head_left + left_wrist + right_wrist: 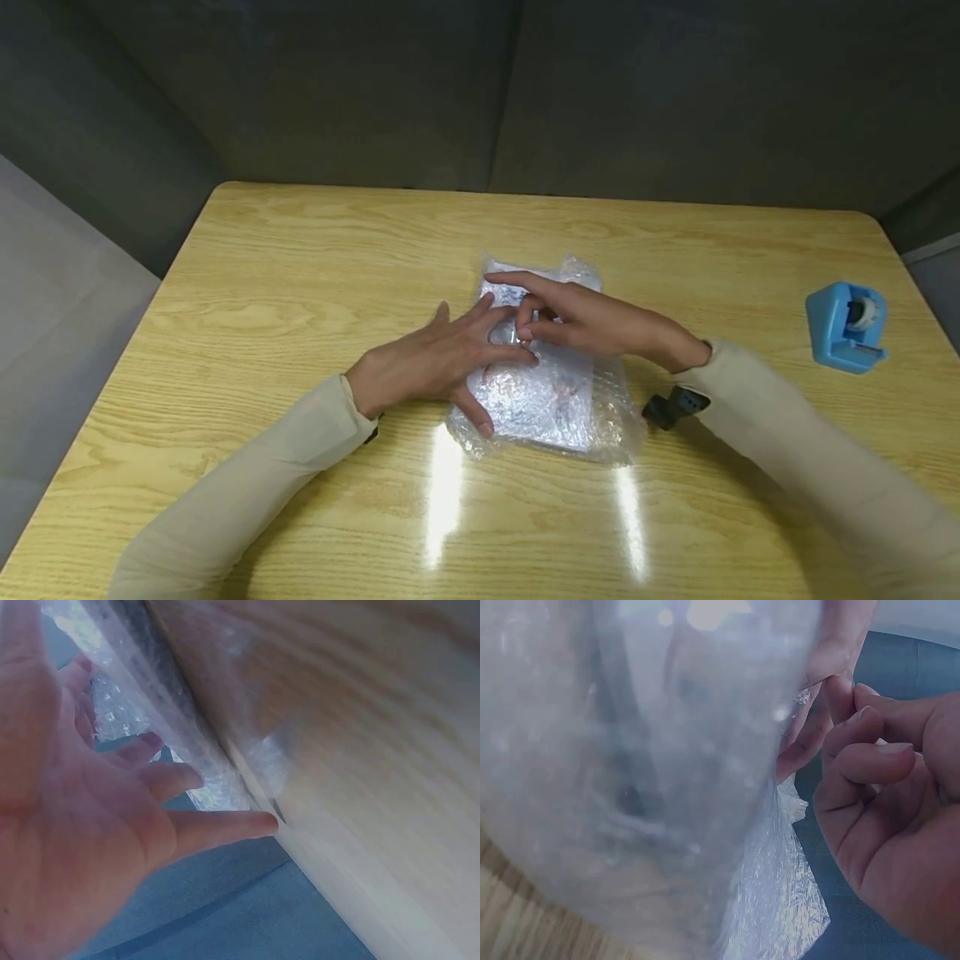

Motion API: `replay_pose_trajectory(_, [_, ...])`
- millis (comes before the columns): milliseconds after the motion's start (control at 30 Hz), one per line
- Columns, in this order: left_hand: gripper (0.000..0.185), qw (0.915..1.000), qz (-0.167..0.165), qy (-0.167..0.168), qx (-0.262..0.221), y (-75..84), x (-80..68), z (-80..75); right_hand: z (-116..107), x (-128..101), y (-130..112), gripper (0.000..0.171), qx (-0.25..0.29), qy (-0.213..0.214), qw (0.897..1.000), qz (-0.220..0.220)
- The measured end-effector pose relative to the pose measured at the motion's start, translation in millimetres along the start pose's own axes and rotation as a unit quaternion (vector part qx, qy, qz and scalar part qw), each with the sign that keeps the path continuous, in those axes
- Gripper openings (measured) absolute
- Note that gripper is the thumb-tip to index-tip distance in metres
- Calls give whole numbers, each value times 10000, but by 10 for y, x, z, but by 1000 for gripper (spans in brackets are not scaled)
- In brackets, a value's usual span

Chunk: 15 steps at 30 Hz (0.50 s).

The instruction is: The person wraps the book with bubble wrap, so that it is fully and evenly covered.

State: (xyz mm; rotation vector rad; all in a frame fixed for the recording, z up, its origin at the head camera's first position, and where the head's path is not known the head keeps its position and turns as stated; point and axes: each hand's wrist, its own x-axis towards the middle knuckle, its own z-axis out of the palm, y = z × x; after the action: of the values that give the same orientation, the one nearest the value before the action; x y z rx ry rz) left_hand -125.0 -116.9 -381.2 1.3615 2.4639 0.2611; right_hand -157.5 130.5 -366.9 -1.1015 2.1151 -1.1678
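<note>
A flat package (pixel 536 396) in clear bubble wrap lies on the wooden table, with a white printed sheet showing through the film. Over its left part, my left hand (pixel 457 354) spreads its fingers, the thumb at the near left edge. In the left wrist view, the left hand (pixel 97 795) reaches along the wrap with straight fingers. My right hand (pixel 585 317) is over the package's upper half, one finger stretched left and the others bent toward the thumb. The right wrist view shows a small whitish scrap (pixel 881 742) between the right hand's (pixel 892 795) bent fingertips; I cannot tell what it is.
A blue tape dispenser (pixel 843 329) with a roll stands at the table's right side. The wooden table (pixel 315 275) has rounded far corners, and dark panels (pixel 360 92) rise behind it. Loose bubble wrap (pixel 618 421) sticks out at the package's right edge.
</note>
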Motion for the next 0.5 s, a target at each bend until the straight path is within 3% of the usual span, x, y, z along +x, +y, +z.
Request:
replay_pose_trajectory(200, [100, 9996, -86, -118, -228, 6, 22, -13, 1, 13, -9, 69, 10, -55, 9999, 90])
replay_pose_trajectory(500, [98, 9997, -73, -126, -177, 14, 20, -9, 20, 96, 2, 71, -12, -199, 9998, -63])
